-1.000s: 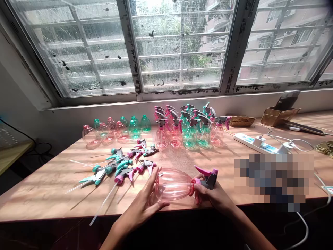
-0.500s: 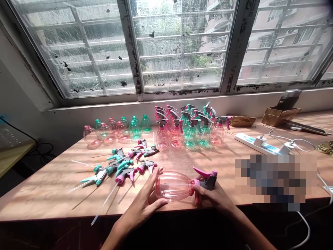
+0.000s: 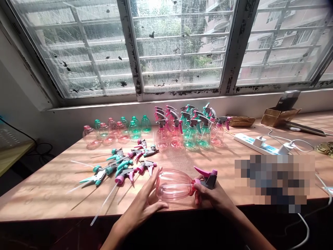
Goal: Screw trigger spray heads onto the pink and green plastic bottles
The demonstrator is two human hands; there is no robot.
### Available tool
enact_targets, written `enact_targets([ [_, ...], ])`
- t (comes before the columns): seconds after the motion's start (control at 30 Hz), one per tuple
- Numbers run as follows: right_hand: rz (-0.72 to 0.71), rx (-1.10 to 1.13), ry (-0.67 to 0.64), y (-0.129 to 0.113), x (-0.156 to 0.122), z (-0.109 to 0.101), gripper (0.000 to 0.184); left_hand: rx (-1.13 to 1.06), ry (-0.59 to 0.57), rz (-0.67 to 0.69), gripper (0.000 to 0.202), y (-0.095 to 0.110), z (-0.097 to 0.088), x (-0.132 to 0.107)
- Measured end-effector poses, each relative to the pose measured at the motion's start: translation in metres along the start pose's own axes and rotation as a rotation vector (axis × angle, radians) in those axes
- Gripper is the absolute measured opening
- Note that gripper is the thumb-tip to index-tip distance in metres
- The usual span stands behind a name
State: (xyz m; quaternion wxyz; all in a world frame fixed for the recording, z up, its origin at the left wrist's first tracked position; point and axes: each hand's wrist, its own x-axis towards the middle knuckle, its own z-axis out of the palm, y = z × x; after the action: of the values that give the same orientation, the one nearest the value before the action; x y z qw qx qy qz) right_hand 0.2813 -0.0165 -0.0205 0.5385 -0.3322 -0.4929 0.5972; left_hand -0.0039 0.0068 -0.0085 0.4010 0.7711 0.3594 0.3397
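Note:
A clear pink spray bottle (image 3: 174, 184) lies on its side just above the wooden table's (image 3: 47, 191) front edge. My left hand (image 3: 144, 205) wraps round its rounded base, fingers curled on the plastic. My right hand (image 3: 212, 195) grips the pink collar at the neck, just under the grey and pink trigger head (image 3: 208, 176). Loose trigger heads (image 3: 122, 166) with long dip tubes, pink and teal, lie scattered to the left of my hands.
Finished spray bottles (image 3: 191, 126) stand grouped at the back centre. Headless pink and green bottles (image 3: 117, 128) line the back left. A white power strip (image 3: 256, 143) with cables, a cardboard box (image 3: 279, 114) and a blurred patch sit to the right.
The bottle has shifted only slightly between my hands; my right hand's fingers have turned a little on the collar. Everything else on the table is unmoved.

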Motion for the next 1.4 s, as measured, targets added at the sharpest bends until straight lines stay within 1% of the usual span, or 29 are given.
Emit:
enact_targets([
  [0.1, -0.003, -0.012, 0.004, 0.002, 0.0, -0.001, 0.034, -0.013, -0.02, -0.009, 0.084, 0.001, -0.003, 0.0],
  [0.2, -0.008, -0.022, 0.011, 0.004, 0.001, -0.001, 0.038, 0.014, -0.021, 0.023, 0.078, 0.005, -0.004, 0.001],
  [0.33, 0.018, -0.02, 0.047, 0.003, 0.002, -0.002, 0.046, 0.08, 0.003, 0.071, 0.082, 0.01, -0.003, 0.002],
  [0.43, 0.034, -0.056, 0.044, 0.003, 0.003, -0.002, 0.05, 0.093, -0.01, 0.076, 0.079, 0.012, -0.002, 0.001],
  [0.5, 0.043, -0.056, 0.051, 0.004, 0.002, -0.002, 0.051, 0.092, -0.009, 0.093, 0.082, 0.013, -0.001, 0.001],
  [0.6, 0.055, -0.027, 0.07, 0.004, 0.001, -0.003, 0.047, -0.044, -0.026, 0.101, 0.093, 0.013, 0.001, 0.0],
  [0.67, 0.045, -0.04, 0.078, 0.001, 0.0, -0.002, 0.045, -0.17, -0.047, 0.086, 0.089, 0.012, 0.002, -0.001],
  [0.73, 0.024, -0.098, 0.072, -0.003, 0.0, -0.001, 0.041, -0.224, -0.045, 0.063, 0.08, 0.009, 0.001, -0.001],
  [0.8, 0.016, -0.158, 0.071, -0.007, 0.0, 0.0, 0.037, -0.2, -0.011, 0.025, 0.077, 0.005, 0.001, -0.001],
  [0.87, 0.038, -0.187, 0.077, -0.008, 0.0, 0.0, 0.036, -0.179, 0.028, 0.011, 0.082, 0.001, 0.0, -0.001],
  [0.97, 0.056, -0.17, 0.066, -0.004, 0.0, -0.001, 0.04, -0.08, 0.038, 0.07, 0.093, 0.002, -0.001, 0.0],
  [1.03, 0.027, -0.174, 0.072, 0.0, 0.001, -0.002, 0.045, 0.058, 0.026, 0.123, 0.09, 0.006, -0.002, 0.0],
  [1.1, -0.004, -0.204, 0.094, 0.001, 0.001, -0.003, 0.043, 0.167, 0.022, 0.171, 0.083, 0.011, -0.003, 0.001],
  [1.17, -0.016, -0.228, 0.114, -0.001, 0.001, -0.003, 0.038, 0.191, 0.003, 0.191, 0.084, 0.016, -0.004, 0.001],
  [1.23, -0.035, -0.231, 0.123, -0.005, -0.001, -0.002, 0.033, 0.126, -0.03, 0.147, 0.093, 0.018, -0.003, 0.001],
  [1.3, -0.088, -0.237, 0.105, -0.011, -0.003, -0.001, 0.035, -0.019, -0.054, 0.073, 0.099, 0.016, -0.002, 0.0],
  [1.4, -0.147, -0.233, 0.057, -0.016, -0.007, 0.002, 0.041, -0.227, -0.035, 0.032, 0.095, 0.008, 0.001, 0.001],
])
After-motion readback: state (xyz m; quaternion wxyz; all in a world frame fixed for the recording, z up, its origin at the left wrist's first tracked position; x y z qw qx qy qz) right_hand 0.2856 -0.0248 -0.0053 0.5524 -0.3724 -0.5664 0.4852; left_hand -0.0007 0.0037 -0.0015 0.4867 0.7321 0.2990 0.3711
